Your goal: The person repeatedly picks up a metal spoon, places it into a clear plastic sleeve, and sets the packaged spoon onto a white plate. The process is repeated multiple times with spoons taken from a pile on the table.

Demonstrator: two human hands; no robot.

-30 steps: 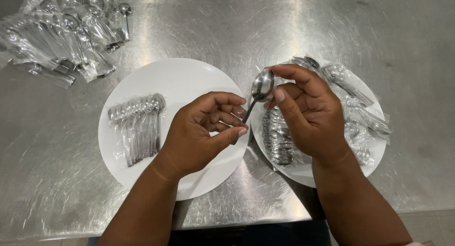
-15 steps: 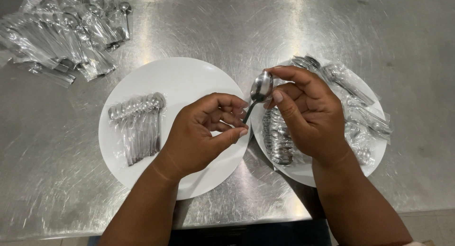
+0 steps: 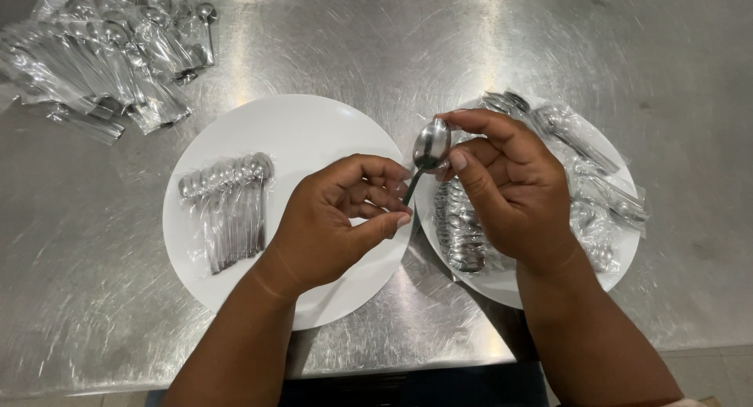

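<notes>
A small steel teaspoon (image 3: 429, 148) is held between both hands above the gap between two white plates. My right hand (image 3: 510, 191) pinches its bowl end with thumb and fingers. My left hand (image 3: 337, 219) grips the lower end of its handle. The left plate (image 3: 314, 132) carries a row of wrapped teaspoons (image 3: 227, 203) lying side by side. The right plate (image 3: 510, 285) holds a heap of spoons (image 3: 459, 234) and crumpled clear wrappers (image 3: 596, 187), partly hidden by my right hand.
A pile of clear-wrapped cutlery (image 3: 102, 54) lies at the back left of the brushed steel table (image 3: 376, 46). The table's front edge (image 3: 392, 372) runs just under my forearms.
The spoon and both hands have barely shifted; the fingers keep the same grip.
</notes>
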